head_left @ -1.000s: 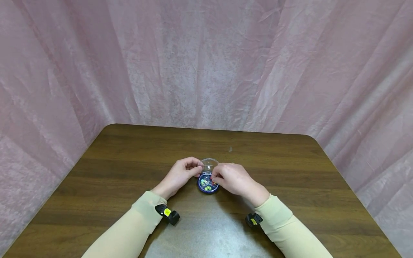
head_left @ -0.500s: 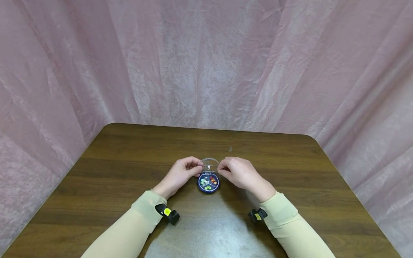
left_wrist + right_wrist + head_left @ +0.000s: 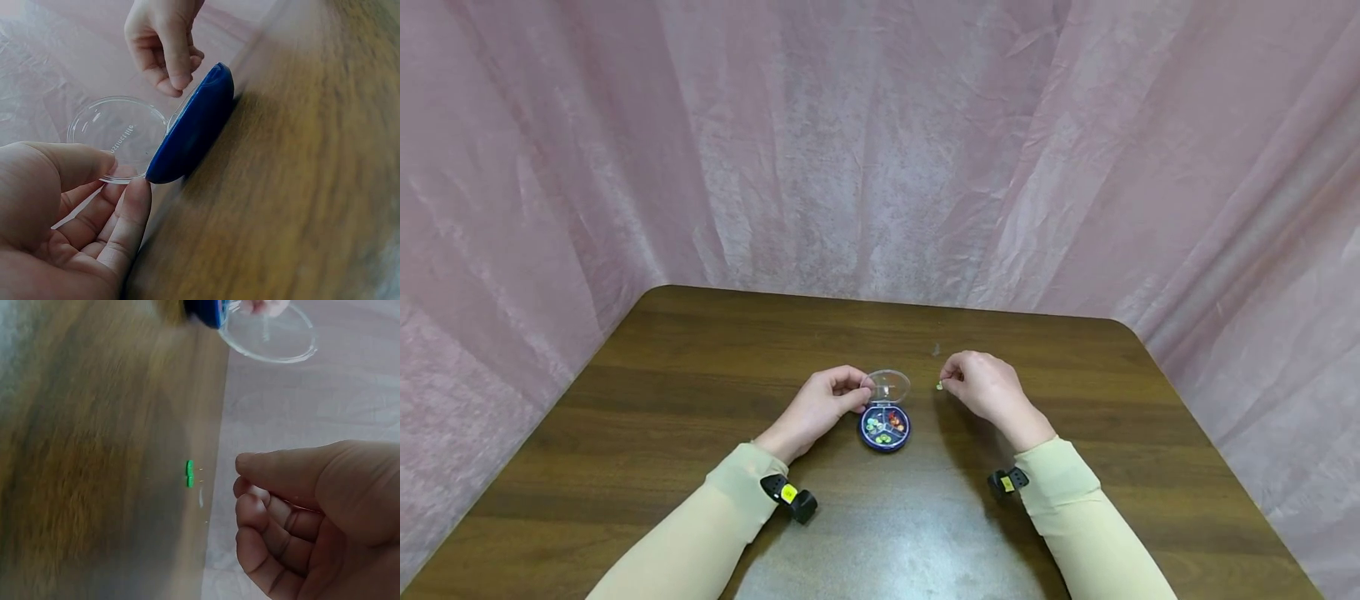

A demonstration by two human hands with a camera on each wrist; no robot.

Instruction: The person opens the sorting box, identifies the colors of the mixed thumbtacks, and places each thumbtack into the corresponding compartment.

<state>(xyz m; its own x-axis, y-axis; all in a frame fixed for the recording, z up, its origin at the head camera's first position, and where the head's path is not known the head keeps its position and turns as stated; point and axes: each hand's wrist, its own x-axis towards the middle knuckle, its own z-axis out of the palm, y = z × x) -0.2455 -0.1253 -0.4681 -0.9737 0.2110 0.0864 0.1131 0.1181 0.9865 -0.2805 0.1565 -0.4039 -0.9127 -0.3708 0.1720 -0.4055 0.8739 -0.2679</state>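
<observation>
My left hand (image 3: 829,402) pinches the edge of a clear round lid (image 3: 122,134) between thumb and fingers. That lid is raised on the hinge of a small round blue pill case (image 3: 884,444), which rests on the table. Inside are three compartments: red and orange bits (image 3: 896,422) at upper right, green bits (image 3: 883,438) in front, pale green and white bits at left. My right hand (image 3: 988,387) is off to the case's right, fingers loosely bent, thumb apart from them. Close by its fingertips lies a bright green bit (image 3: 190,474), apparently on the table; whether one or two pieces, I cannot tell.
The brown wooden table (image 3: 737,350) reaches back to a pink curtain (image 3: 865,167) that hangs behind and at both sides. A black wrist camera (image 3: 801,504) is strapped to each sleeve.
From over the case, my right hand has moved right and away from it. The red and orange bits and the green bit by the fingertips have come into view. My left hand stays on the lid.
</observation>
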